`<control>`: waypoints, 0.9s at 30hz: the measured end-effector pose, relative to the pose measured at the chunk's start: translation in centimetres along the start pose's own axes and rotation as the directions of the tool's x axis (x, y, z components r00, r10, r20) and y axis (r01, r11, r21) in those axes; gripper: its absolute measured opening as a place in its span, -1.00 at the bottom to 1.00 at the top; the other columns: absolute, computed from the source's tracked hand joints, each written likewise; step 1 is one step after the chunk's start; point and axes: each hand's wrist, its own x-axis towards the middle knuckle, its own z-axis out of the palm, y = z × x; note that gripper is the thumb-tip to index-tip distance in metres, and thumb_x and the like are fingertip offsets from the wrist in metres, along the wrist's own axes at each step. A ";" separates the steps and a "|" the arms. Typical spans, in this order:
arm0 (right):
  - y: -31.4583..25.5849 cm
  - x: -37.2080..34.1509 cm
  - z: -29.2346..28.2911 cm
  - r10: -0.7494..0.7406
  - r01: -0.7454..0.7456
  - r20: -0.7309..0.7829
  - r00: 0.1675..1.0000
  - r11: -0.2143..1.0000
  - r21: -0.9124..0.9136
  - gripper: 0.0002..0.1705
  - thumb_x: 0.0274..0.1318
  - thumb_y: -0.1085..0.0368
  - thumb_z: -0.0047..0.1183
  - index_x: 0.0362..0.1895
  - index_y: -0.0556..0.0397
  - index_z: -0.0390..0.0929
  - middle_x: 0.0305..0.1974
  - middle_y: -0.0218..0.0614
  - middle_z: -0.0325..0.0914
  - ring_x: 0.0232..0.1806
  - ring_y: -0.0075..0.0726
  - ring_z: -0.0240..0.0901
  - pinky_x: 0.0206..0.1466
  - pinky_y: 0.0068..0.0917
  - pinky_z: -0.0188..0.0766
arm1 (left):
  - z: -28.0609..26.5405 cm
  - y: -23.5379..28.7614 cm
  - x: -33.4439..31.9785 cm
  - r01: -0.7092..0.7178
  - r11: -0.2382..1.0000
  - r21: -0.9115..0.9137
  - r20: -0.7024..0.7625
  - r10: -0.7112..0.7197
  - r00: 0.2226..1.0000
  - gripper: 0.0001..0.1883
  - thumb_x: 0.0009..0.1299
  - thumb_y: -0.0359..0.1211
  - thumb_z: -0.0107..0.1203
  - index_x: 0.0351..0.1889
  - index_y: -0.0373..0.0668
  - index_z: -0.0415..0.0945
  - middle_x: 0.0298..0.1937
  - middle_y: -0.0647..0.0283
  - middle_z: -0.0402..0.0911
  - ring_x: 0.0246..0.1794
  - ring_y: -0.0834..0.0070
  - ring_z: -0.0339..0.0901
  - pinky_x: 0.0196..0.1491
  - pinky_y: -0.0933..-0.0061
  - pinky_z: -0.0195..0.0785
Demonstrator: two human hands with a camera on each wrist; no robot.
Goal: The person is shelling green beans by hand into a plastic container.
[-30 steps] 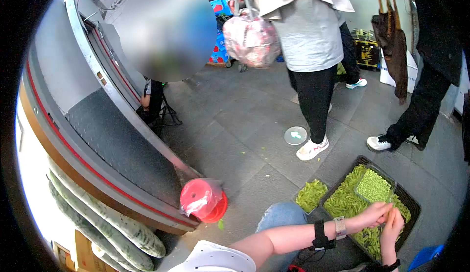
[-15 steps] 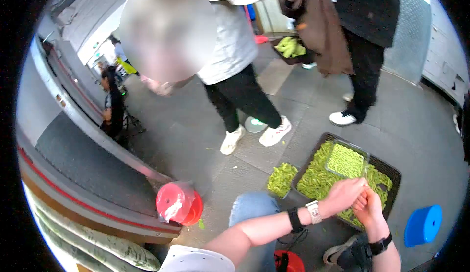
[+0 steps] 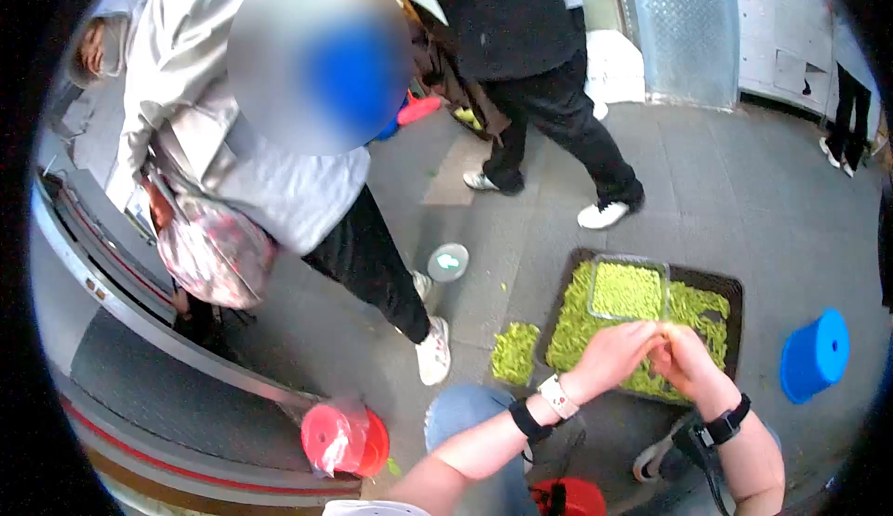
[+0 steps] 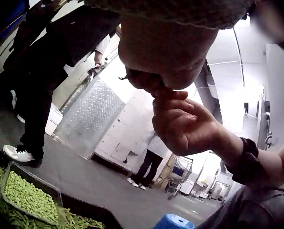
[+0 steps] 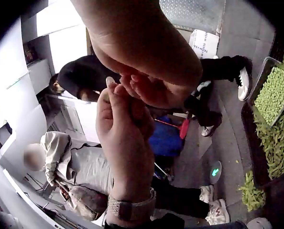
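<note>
Resting among green pods (image 3: pixel 575 335) in the dark crate (image 3: pixel 735 321) at the lower right of the frame, the clear container (image 3: pixel 666 291) of shelled beans (image 3: pixel 628 286) keeps its place. Just below it, the left hand (image 3: pixel 609 356) and right hand (image 3: pixel 693 360) remain joined, fingers curled; any item pinched between cannot be confirmed. The standing person (image 3: pixel 302 205) now appears farther left, leaving the work seemingly undisturbed.

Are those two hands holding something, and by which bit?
It can't be told. The left hand and right hand are close together with bent fingers, hiding anything pinched between them.
</note>
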 end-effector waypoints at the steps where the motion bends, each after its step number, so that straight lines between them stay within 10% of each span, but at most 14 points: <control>1: -0.1 0.3 -0.5 0.011 -0.007 0.044 0.999 0.996 -0.091 -0.76 0.03 0.22 -0.17 -0.61 0.03 0.35 -0.76 -0.52 0.20 -0.79 -0.60 0.02 -0.72 -0.65 -0.08 | 0.0 0.0 0.0 0.012 1.000 -0.022 -0.008 -0.012 1.000 -0.87 0.24 -0.34 -0.08 -0.31 -0.17 0.33 -0.44 0.14 0.45 -0.42 0.22 0.45 -0.42 0.36 0.29; 3: 0.8 1.2 -1.5 -0.112 0.131 0.076 0.991 0.931 -0.340 -0.71 0.10 0.16 -0.23 -0.56 0.06 0.34 -0.72 -0.47 0.24 -0.73 -0.57 0.11 -0.68 -0.63 0.04 | 0.3 0.1 0.1 0.181 0.930 -0.321 -0.046 -0.206 0.978 -0.88 0.27 -0.34 -0.10 -0.33 -0.18 0.33 -0.55 0.16 0.43 -0.55 0.32 0.43 -0.51 0.42 0.24; 5: 0.8 0.3 -0.8 -0.126 0.140 0.096 0.987 0.978 -0.158 -0.67 0.14 0.11 -0.27 -0.52 0.08 0.33 -0.67 -0.44 0.27 -0.68 -0.55 0.17 -0.64 -0.61 0.12 | -0.3 1.0 0.0 0.247 0.935 -0.256 -0.060 -0.270 0.961 -0.87 0.30 -0.31 -0.13 -0.35 -0.16 0.33 -0.70 0.25 0.29 -0.73 0.57 0.17 -0.65 0.53 0.02; 14: -2.8 -0.3 -0.8 -0.163 0.218 0.216 0.963 0.941 -0.260 -0.73 0.06 0.18 -0.10 -0.53 0.11 0.41 -0.62 -0.45 0.35 -0.61 -0.59 0.24 -0.53 -0.66 0.23 | 0.3 -0.9 1.7 0.371 0.663 -0.650 0.146 -0.369 0.918 -0.79 0.37 -0.24 -0.25 -0.44 -0.11 0.27 -0.64 0.51 0.20 -0.64 0.83 0.08 -0.61 0.78 -0.07; 21: -3.0 -1.1 -1.7 -0.418 0.429 0.205 0.885 0.565 -0.705 -0.79 -0.06 0.23 0.04 -0.52 0.13 0.44 -0.69 -0.46 0.37 -0.66 -0.63 0.26 -0.62 -0.66 0.19 | 0.4 0.6 2.4 0.479 0.534 -0.697 0.262 -0.431 0.863 -0.75 0.37 -0.21 -0.25 -0.51 -0.09 0.25 -0.72 0.54 0.15 -0.73 0.81 0.01 -0.68 0.75 -0.17; 27: -3.2 -0.1 -2.4 -0.152 0.260 0.281 0.948 0.878 -0.401 -0.79 -0.04 0.20 0.03 -0.46 0.10 0.44 -0.62 -0.45 0.39 -0.60 -0.63 0.27 -0.56 -0.66 0.21 | 0.7 -1.0 2.2 0.422 0.624 -0.658 0.272 -0.326 0.905 -0.74 0.37 -0.22 -0.25 -0.52 -0.10 0.28 -0.69 0.52 0.18 -0.70 0.78 0.05 -0.64 0.73 -0.10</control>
